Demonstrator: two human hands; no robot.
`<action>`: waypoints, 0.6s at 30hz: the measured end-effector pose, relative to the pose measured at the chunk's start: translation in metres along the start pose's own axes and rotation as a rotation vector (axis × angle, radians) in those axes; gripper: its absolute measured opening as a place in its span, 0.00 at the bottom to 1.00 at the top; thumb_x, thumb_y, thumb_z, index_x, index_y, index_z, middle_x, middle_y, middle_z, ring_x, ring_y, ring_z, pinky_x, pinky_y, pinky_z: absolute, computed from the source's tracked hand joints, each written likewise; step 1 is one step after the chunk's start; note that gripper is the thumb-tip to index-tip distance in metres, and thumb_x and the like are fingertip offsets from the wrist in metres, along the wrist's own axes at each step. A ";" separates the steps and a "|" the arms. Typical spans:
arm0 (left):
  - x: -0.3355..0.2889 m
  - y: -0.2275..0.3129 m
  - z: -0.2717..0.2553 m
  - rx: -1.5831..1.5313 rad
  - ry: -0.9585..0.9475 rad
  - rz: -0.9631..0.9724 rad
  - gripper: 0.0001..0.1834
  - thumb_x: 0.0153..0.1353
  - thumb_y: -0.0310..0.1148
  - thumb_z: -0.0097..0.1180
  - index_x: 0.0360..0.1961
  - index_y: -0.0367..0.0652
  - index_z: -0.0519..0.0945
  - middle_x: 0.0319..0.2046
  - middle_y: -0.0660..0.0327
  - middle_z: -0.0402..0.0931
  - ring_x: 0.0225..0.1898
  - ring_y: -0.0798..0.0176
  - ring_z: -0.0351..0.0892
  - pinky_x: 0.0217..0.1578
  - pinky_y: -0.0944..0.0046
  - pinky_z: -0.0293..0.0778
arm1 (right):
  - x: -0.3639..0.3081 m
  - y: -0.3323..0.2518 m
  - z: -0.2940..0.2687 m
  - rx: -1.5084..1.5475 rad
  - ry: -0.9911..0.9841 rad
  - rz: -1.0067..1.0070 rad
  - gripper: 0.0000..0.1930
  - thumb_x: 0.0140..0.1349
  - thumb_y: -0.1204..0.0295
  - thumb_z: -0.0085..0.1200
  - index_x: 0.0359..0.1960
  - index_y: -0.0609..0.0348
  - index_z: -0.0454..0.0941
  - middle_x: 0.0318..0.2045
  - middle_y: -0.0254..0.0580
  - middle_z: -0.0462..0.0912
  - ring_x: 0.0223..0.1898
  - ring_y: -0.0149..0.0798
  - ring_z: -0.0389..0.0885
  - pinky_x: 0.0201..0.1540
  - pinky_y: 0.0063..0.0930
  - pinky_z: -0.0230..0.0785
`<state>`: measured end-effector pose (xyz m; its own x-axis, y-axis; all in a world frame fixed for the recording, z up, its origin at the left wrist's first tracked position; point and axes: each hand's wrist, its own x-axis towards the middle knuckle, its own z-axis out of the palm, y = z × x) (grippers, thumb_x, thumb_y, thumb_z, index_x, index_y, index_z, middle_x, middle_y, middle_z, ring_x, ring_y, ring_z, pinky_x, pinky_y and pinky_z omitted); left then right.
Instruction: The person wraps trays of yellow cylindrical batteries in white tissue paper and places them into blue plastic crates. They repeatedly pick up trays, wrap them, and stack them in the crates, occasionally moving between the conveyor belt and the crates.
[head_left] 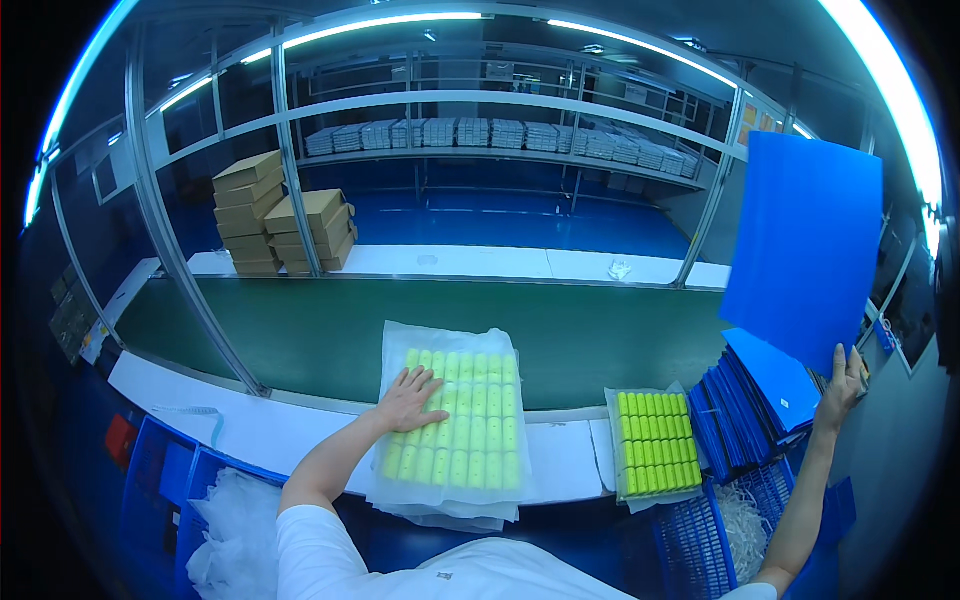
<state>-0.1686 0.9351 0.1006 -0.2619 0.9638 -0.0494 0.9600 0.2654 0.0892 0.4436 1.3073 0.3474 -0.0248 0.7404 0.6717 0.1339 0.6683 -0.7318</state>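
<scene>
My left hand (411,400) lies flat with spread fingers on a translucent sheet (455,337) that covers rows of yellow-green cylinders (460,430), which look like battery cells. This covered block sits at the near edge of the bench. Out to the right, my right hand (849,378) grips the lower corner of a large blue plastic sheet (805,245), held up nearly upright. Below it stands a stack of blue sheets (745,415). Beside that stack, an uncovered block of yellow-green cylinders (658,443) rests on another translucent sheet.
A green conveyor belt (600,340) runs across behind the white bench (565,455). Brown cardboard boxes (315,225) are stacked past a metal frame post (290,150). Blue crates stand at the left, one with white translucent sheets (235,530); a blue basket (690,545) holds pale strips (742,525).
</scene>
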 end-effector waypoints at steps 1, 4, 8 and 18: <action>0.003 0.002 -0.005 0.016 -0.028 0.004 0.48 0.62 0.71 0.43 0.73 0.46 0.59 0.72 0.45 0.53 0.76 0.45 0.44 0.75 0.46 0.35 | -0.008 -0.008 0.010 0.089 -0.036 0.034 0.17 0.74 0.67 0.49 0.55 0.67 0.76 0.45 0.42 0.84 0.45 0.31 0.81 0.50 0.25 0.72; 0.003 0.015 -0.032 0.115 0.020 -0.002 0.50 0.62 0.70 0.45 0.73 0.41 0.57 0.72 0.44 0.53 0.76 0.45 0.45 0.74 0.46 0.37 | -0.036 -0.014 0.057 0.289 -0.138 0.114 0.16 0.73 0.70 0.50 0.55 0.71 0.75 0.46 0.42 0.83 0.45 0.30 0.81 0.51 0.23 0.71; 0.024 0.066 -0.079 -0.349 0.416 -0.068 0.51 0.63 0.65 0.51 0.73 0.36 0.54 0.70 0.44 0.56 0.75 0.46 0.48 0.73 0.47 0.45 | -0.073 -0.052 0.123 0.351 -0.267 0.180 0.15 0.71 0.74 0.50 0.55 0.70 0.75 0.46 0.42 0.84 0.44 0.30 0.81 0.50 0.22 0.72; 0.069 0.166 -0.109 -2.476 0.592 -0.046 0.20 0.73 0.38 0.51 0.57 0.34 0.72 0.51 0.55 0.78 0.50 0.60 0.79 0.52 0.57 0.77 | -0.185 -0.077 0.223 0.978 -0.277 0.340 0.20 0.64 0.81 0.54 0.58 0.71 0.71 0.52 0.44 0.80 0.50 0.34 0.79 0.54 0.27 0.71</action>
<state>-0.0376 1.0483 0.2202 -0.6523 0.7578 0.0154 -0.6490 -0.5689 0.5051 0.2165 1.1346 0.2534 -0.3763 0.8069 0.4552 -0.6726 0.0999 -0.7332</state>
